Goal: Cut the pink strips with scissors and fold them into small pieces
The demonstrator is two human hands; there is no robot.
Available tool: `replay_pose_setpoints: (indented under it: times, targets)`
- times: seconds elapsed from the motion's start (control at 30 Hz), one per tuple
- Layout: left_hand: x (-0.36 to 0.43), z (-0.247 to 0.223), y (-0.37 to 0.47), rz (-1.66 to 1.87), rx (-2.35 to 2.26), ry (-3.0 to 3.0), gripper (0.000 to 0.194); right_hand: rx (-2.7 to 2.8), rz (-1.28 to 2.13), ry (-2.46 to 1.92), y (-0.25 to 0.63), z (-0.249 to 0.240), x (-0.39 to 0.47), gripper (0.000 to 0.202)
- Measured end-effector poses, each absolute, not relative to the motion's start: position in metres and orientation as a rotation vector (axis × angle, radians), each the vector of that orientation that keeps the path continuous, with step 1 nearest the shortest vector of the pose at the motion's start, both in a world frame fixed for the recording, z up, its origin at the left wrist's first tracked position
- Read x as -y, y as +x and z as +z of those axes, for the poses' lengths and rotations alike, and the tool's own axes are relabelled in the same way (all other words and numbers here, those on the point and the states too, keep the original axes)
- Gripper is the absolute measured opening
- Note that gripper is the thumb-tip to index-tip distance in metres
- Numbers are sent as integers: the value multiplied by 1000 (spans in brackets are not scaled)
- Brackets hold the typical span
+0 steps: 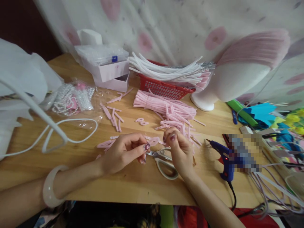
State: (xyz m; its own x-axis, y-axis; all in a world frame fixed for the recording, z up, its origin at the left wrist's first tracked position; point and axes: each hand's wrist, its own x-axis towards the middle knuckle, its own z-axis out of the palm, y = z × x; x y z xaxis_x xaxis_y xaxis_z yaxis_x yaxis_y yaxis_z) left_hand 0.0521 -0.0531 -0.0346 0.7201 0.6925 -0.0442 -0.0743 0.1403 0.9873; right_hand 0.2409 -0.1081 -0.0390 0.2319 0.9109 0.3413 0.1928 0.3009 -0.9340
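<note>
My left hand (125, 150) is closed in a pinch on a small looped piece of pink pipe cleaner (154, 141). Just right of that loop, my right hand (180, 152) is also pinched closed; whatever its fingertips hold is hidden or too small to make out. Below and between the hands lie scissors (167, 172) with pale handles, their blades partly covered by my left fingers. Two small twisted pink loops (142, 121) rest on the table beyond my hands. Bent pink pipe cleaners (174, 122) are heaped behind my right hand, and short cut pieces (114, 117) lie farther left.
A blue glue gun (225, 158) lies at the right, with cables around it. Behind stand a red basket (163, 90) of white pipe cleaners and a white head form (228, 79). Bagged pearl beads (73, 98), stacked boxes (111, 71) and a white cord (83, 120) occupy the left.
</note>
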Motion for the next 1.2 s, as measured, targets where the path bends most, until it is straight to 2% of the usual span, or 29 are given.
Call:
replay_pose_setpoints:
  times: [0.07, 0.13, 0.23, 0.4, 0.6, 0.77, 0.83, 0.9, 1.0, 1.2]
  targets:
    - [50, -34, 52, 518, -555, 1327, 14, 1427, 701, -1136, 240, -36, 109, 14]
    - [48, -33, 53, 452, -546, 1339, 13, 1530, 769, -1108, 239, -35, 111, 19]
    - [46, -31, 53, 418, -550, 1369, 13, 1529, 836, -1113, 237, -37, 114, 6]
    - [46, -30, 54, 381, -551, 1418, 11, 1442, 867, -1204, 234, -38, 116, 14]
    - [46, -33, 53, 408, -573, 1322, 11, 1016, 842, -1183, 243, -37, 105, 28]
    - [43, -29, 49, 595, -605, 1267, 14, 817, 815, -1170, 251, -38, 98, 55]
    - [43, -28, 48, 652, -609, 1289, 15, 890, 818, -1217, 250, -37, 100, 59]
    - [44, -29, 47, 692, -606, 1329, 14, 1049, 847, -1239, 247, -36, 103, 45]
    - [45, -29, 47, 692, -659, 1471, 13, 1233, 933, -1213, 239, -35, 108, 10]
    - [48, -29, 50, 752, -768, 1844, 16, 1243, 894, -1255, 227, -40, 112, 8]
